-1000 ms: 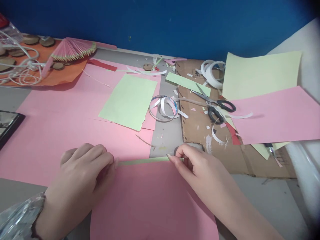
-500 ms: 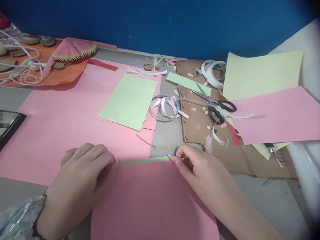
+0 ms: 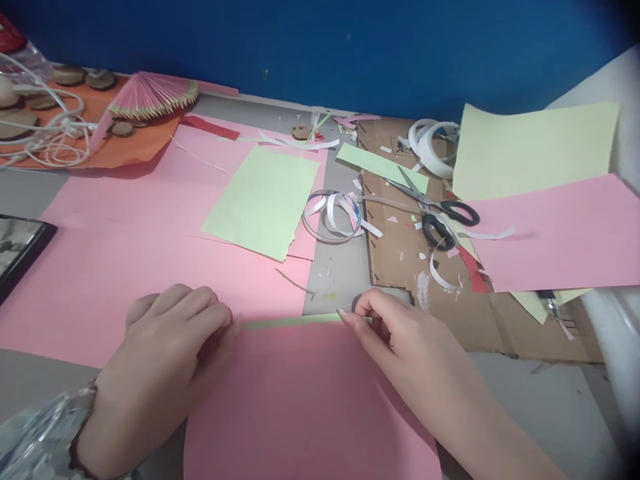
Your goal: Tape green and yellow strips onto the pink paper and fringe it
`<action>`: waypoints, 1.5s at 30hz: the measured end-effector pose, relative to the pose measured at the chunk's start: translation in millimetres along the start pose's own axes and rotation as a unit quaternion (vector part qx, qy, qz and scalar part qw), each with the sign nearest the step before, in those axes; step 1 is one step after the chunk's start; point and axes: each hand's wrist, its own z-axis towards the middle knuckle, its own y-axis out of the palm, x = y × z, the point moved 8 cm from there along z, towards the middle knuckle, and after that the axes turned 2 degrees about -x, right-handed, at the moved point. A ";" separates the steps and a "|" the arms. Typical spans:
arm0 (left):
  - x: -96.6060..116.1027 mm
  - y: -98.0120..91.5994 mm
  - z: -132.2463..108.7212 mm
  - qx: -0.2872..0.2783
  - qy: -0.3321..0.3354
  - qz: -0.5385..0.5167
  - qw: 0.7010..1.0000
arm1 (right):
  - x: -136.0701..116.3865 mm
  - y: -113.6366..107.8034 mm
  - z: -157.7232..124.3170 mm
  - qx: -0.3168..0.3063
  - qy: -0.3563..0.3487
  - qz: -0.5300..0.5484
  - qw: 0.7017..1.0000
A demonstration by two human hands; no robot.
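Observation:
A large pink paper sheet (image 3: 310,400) curves toward me, with a narrow light green strip (image 3: 293,323) running along its far edge. My left hand (image 3: 165,360) is closed at the left end of that edge, fingers curled and thumb pressing on the paper. At the right end, my right hand (image 3: 400,333) pinches the same edge between thumb and fingers. The paper under the fingertips is partly hidden. Just beyond lie a larger pink sheet (image 3: 115,267) and a green rectangle of paper (image 3: 263,200).
Scissors (image 3: 435,207) with black handles lie on brown cardboard (image 3: 395,260). Near them are a clear tape roll (image 3: 331,217), white tape rolls (image 3: 433,147) and paper scraps. A pleated pink fan (image 3: 150,97) sits back left; a phone (image 3: 23,250) lies left. A blue panel (image 3: 320,53) stands behind.
The whole view has shifted slightly, with the scene sitting a little farther right. Both hands keep the same hold on the pink sheet's edge.

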 end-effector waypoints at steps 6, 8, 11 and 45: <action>-0.2 -0.4 1.6 0.000 0.002 -0.018 1.000 | 0.5 1.2 1.2 0.002 -0.001 -0.009 1.000; -0.9 -0.5 1.7 0.006 0.003 -0.021 1.000 | 0.6 1.6 1.9 0.003 -0.003 -0.012 1.000; -1.6 -1.4 2.2 0.020 0.002 -0.024 1.000 | 1.1 1.7 2.2 0.003 -0.001 -0.012 1.000; -4.7 2.6 0.3 0.052 0.029 0.020 0.998 | 7.3 -4.5 1.3 -0.012 0.044 0.059 0.997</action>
